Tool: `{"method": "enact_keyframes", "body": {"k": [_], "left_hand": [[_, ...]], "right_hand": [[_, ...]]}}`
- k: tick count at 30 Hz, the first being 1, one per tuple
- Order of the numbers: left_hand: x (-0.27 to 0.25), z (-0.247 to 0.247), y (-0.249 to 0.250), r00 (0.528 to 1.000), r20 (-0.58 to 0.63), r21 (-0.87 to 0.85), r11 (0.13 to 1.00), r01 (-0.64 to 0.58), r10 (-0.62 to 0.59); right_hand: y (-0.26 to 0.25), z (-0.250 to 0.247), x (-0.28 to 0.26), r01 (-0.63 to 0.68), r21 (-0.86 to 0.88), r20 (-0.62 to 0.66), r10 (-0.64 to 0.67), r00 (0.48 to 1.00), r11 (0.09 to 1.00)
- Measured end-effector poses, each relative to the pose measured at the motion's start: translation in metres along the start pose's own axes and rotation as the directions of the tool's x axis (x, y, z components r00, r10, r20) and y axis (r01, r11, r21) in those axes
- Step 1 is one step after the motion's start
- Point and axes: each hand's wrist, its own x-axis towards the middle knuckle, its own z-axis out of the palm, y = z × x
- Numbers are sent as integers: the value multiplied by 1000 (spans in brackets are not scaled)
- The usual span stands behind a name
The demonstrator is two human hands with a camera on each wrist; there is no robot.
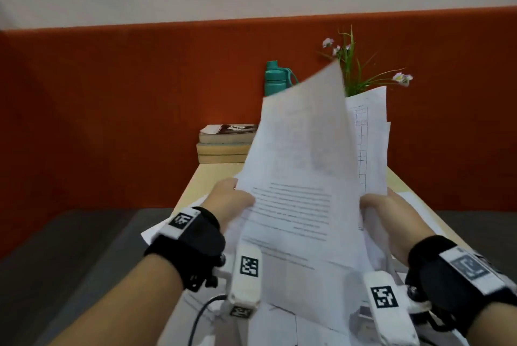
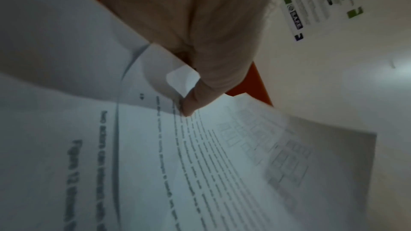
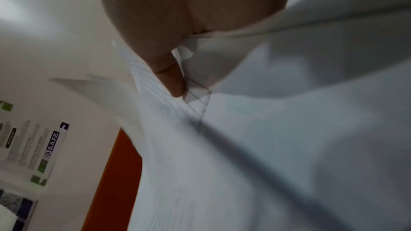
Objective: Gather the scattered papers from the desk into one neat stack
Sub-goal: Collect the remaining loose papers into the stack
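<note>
A loose sheaf of papers [image 1: 302, 178] stands nearly upright in the middle of the head view, lifted off the bench [image 1: 212, 175], its printed lines too blurred to read. The left hand [image 1: 232, 200] pinches the sheaf's left edge, the right hand [image 1: 389, 211] its right edge; in the left wrist view the thumb [image 2: 195, 99] presses on the text and large type starting "Figure" shows, the rest unreadable. More sheets [image 1: 282, 326] lie on the bench below. Only the right wrist view shows a wall notice [image 3: 33, 148] at lower left reading "S.A.F.E.". Books [image 1: 223, 144], a teal bottle [image 1: 275, 77] and a flowering plant [image 1: 355, 60] stand against the orange partition [image 1: 126, 99].
</note>
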Motion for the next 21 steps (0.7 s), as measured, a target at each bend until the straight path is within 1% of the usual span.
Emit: {"method": "enact_keyframes", "body": {"k": [3, 5, 6, 8, 9, 11, 12, 13, 14, 15, 16, 17, 18, 19, 20, 21], "left_hand": [[4, 11, -1, 997, 52, 29, 998, 60, -61], [4, 16, 0, 991, 54, 96, 989, 114, -120], [5, 17, 0, 990, 59, 117, 986, 117, -125], [3, 21, 0, 992, 106, 94, 994, 55, -65], [1, 23, 0, 992, 123, 77, 997, 14, -23], [-3, 28, 2, 988, 151, 60, 997, -49, 39], [-6, 27, 5, 984, 167, 95, 993, -74, 58], [-5, 21, 7, 985, 154, 158, 982, -102, 77], [-2, 11, 8, 991, 108, 250, 962, -109, 84], [4, -4, 6, 997, 38, 367, 927, -81, 72], [11, -23, 2, 998, -49, 496, 868, -12, 41], [18, -40, -3, 991, -134, 630, 773, 77, 11], [22, -56, -9, 981, -189, 722, 673, 164, -36], [24, -69, -16, 975, -202, 779, 589, 217, -91], [26, -77, -22, 970, -186, 805, 542, 243, -159], [26, -81, -27, 966, -161, 816, 523, 245, -202]], "right_hand": [[3, -2, -3, 18, 52, -3, -18, 1000, 998], [4, -4, -3, 35, 105, 7, -36, 999, 994], [4, -5, -3, 44, 141, 20, -48, 999, 989], [2, -6, -6, 56, 199, 75, -73, 995, 978], [-1, -5, -9, 54, 170, 111, -73, 991, 984], [0, -6, -9, 88, -16, 131, -86, 988, 996], [5, -9, -5, 98, -90, 105, -89, 991, 991], [7, -12, -3, 88, -131, 65, -80, 995, 988], [10, -18, 1, 74, -148, 29, -70, 997, 986], [12, -24, 1, 61, -162, 7, -61, 998, 985], [12, -30, 3, 56, -171, 10, -55, 998, 984], [12, -34, 1, 47, -177, 13, -45, 999, 983], [12, -39, -1, 43, -173, 19, -40, 999, 984], [13, -42, -1, 38, -160, 22, -35, 999, 986], [14, -45, -2, 34, -148, 29, -30, 999, 988], [14, -46, -4, 28, -141, 41, -23, 999, 990]]}}
